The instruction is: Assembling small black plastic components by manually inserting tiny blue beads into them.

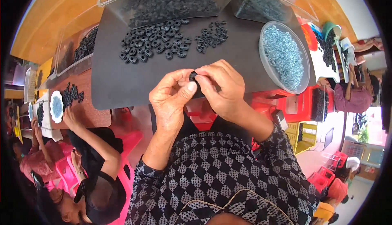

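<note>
A black part [192,77] is pinched by the left hand [169,95] and the right hand [223,87] over the worktop [126,82].

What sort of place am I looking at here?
Probably a hand-assembly workshop: black plastic-looking parts lie loose on the dark table, a round clear tub holds small silvery pieces, and a person is at the neighbouring red-brown table with more black parts.
</note>
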{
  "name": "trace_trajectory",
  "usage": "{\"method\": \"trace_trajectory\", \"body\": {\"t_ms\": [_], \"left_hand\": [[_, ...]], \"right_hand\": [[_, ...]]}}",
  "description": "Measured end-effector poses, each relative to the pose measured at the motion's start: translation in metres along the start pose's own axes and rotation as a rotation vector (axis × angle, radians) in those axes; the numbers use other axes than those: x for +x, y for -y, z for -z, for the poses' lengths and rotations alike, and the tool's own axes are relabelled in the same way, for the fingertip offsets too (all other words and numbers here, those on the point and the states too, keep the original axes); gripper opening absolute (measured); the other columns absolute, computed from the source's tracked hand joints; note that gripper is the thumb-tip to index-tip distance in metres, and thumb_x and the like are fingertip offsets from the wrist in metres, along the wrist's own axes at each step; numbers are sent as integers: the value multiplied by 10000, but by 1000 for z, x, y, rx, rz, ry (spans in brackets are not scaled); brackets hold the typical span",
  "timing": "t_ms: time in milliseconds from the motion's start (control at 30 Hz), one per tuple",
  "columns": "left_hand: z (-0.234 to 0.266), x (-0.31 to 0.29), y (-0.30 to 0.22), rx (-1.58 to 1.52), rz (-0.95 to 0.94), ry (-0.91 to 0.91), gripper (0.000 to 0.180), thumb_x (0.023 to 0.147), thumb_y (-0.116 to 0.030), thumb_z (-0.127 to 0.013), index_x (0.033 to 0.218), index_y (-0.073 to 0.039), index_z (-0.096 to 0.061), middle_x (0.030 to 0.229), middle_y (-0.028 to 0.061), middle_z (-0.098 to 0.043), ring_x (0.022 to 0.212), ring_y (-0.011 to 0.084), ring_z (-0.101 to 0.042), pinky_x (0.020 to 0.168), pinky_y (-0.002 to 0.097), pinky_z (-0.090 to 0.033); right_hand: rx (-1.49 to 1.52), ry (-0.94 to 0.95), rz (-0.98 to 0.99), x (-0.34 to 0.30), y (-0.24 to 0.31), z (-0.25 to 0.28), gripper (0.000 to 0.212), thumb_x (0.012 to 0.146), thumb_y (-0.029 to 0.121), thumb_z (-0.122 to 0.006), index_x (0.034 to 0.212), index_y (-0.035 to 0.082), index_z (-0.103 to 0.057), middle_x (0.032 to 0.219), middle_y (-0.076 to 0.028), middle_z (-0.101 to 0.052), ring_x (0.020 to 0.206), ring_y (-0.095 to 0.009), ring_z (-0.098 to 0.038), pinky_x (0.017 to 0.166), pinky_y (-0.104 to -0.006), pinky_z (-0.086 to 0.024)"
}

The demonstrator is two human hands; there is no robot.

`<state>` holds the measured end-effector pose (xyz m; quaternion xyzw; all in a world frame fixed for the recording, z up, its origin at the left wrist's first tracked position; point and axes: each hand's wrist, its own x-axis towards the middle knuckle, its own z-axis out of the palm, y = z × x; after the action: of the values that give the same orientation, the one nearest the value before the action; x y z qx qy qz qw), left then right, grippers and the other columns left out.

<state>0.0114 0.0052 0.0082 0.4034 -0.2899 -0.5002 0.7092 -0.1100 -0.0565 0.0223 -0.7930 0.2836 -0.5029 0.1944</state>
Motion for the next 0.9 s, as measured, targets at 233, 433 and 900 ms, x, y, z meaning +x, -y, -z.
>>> {"method": "trace_trajectory", "body": {"t_ms": [233, 433, 900], "left_hand": [[8, 8, 6, 281, -168, 14, 238, 790, 34, -673, 1028, 24, -658, 856, -19, -517, 774, 67, -463, 704, 185, -402], [11, 8, 15, 295, -135, -27, 206, 809, -7, -675, 1012, 17, -652, 846, -21, -527, 745, 61, -472, 687, 182, -405], [12, 8, 11, 392, -204, 7, 185, 812, -42, -681, 992, -1, -666, 835, -15, -520, 745, 66, -466, 675, 191, -404]], "right_hand": [[-254, 94, -81, 7, -27, 23, 132, 748, 47, -674, 872, 26, -629, 733, -106, -588, 663, -269, -577, 592, -363, -459], [-476, 105, -73, 18, -55, 13, 153, 712, 94, -730, 822, 41, -639, 735, -86, -591, 666, -253, -574, 587, -358, -459], [-566, 124, -14, 22, -60, 2, 107, 713, 74, -686, 768, 59, -595, 716, -95, -564, 704, -297, -563, 608, -403, -449]]}}
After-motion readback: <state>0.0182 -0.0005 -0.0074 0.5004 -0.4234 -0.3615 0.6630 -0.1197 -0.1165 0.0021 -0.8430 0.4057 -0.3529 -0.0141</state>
